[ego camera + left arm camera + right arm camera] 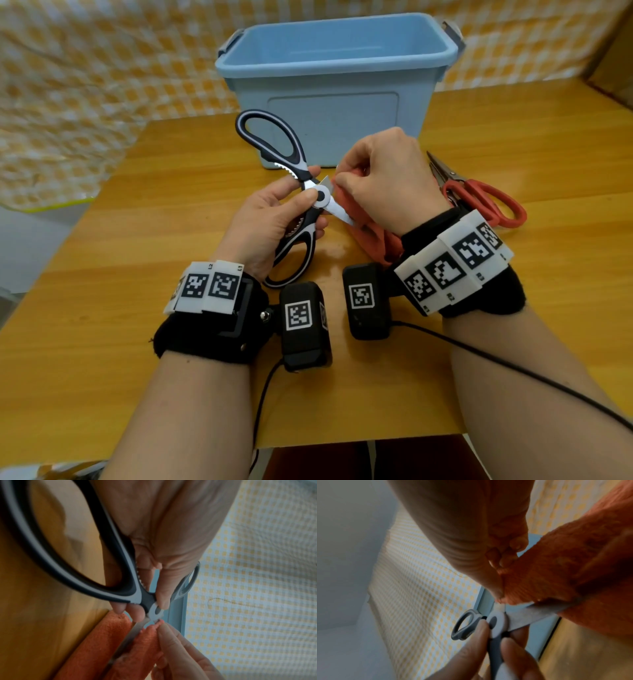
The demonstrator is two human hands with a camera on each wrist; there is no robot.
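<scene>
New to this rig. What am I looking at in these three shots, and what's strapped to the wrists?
There is no robot here, just a person's two bare hands. Each wrist carries a tagged band and a small black camera. The wide picture comes from a head-worn camera looking down. The other two look along each hand from its wrist. The left hand grips black-and-white scissors near the pivot, blades apart. The right hand pinches an orange cloth against one blade. On the wooden table, red scissors lie right of the hands, and an open blue bin stands behind.
</scene>
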